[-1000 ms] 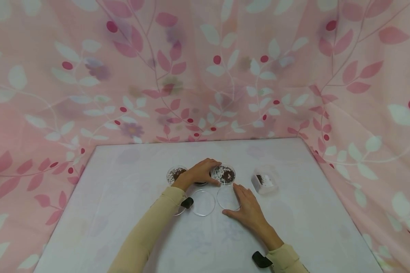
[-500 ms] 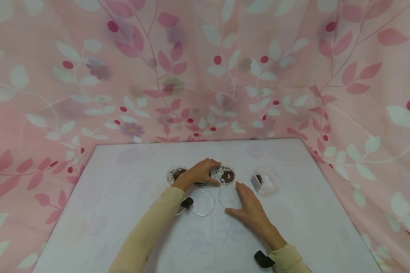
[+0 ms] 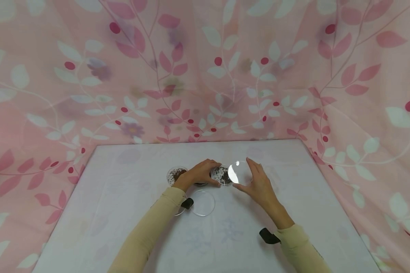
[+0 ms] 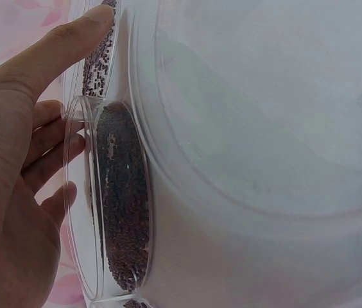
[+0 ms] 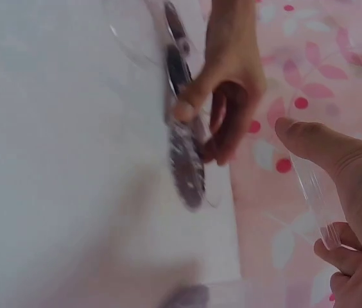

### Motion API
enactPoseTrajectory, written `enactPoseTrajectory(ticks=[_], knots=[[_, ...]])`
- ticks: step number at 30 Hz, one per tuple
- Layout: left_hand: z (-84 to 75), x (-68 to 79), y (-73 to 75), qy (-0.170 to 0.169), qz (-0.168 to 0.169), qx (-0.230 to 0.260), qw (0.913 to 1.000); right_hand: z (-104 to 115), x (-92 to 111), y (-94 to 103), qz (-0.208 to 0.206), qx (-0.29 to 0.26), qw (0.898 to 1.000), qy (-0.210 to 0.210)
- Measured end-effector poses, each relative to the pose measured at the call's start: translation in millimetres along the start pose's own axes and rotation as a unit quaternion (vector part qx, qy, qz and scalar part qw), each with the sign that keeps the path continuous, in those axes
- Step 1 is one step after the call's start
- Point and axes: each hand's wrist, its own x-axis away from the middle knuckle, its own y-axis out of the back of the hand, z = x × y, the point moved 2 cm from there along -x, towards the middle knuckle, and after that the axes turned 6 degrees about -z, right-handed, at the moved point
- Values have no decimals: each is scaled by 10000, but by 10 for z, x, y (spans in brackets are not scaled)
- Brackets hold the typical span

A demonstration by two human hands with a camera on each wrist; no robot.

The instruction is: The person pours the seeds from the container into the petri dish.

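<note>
My left hand (image 3: 201, 172) grips the rim of the rightmost clear petri dish (image 3: 221, 175), thumb at its near side and fingers at its far side. Small dark brown grains lie scattered in that dish. Raised beside it, a clear petri dish lid (image 3: 240, 173) is held by the edge between thumb and fingers of my right hand (image 3: 259, 185); it overlaps the dish in the head view. Under the left hand stands a middle petri dish (image 4: 126, 199), densely covered with dark grains. A third dish (image 3: 175, 175) with grains is partly behind the left wrist.
Nearer the person, a clear round lid (image 3: 203, 203) lies on the white-covered table (image 3: 123, 227); another lid (image 3: 180, 212) is partly hidden by the left sleeve. The right hand now hides the small clear box in the head view. A floral curtain (image 3: 205, 76) hangs behind.
My right hand has lifted the clear lid off the table and carried it up and away from the person, beside the rightmost dish. The left hand has stayed in place.
</note>
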Motion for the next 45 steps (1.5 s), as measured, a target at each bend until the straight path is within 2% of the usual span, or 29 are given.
enactPoseTrajectory(ticks=[5,11,20,31,41,45], knots=[[3,-7,1,18,17,29,10000,-140,-230,63,29,253,9997,-23],[18,-14,-7,-14,12,46,10000,-283,-344,34,344,452,9984,5],[46,-27,-34,12,-27,59,10000,-376,-371,-73,769,1083,9908,267],[-28,10,-7,176,-21,162,9997,-314,-345,-146,1330,1817,9723,622],[-15,0,-34,176,-109,-19,9998,-259,-333,-157,1196,2131,9643,1017],[-15,0,-39,188,-125,-45,9997,-243,-344,-160,1144,2075,9661,1027]])
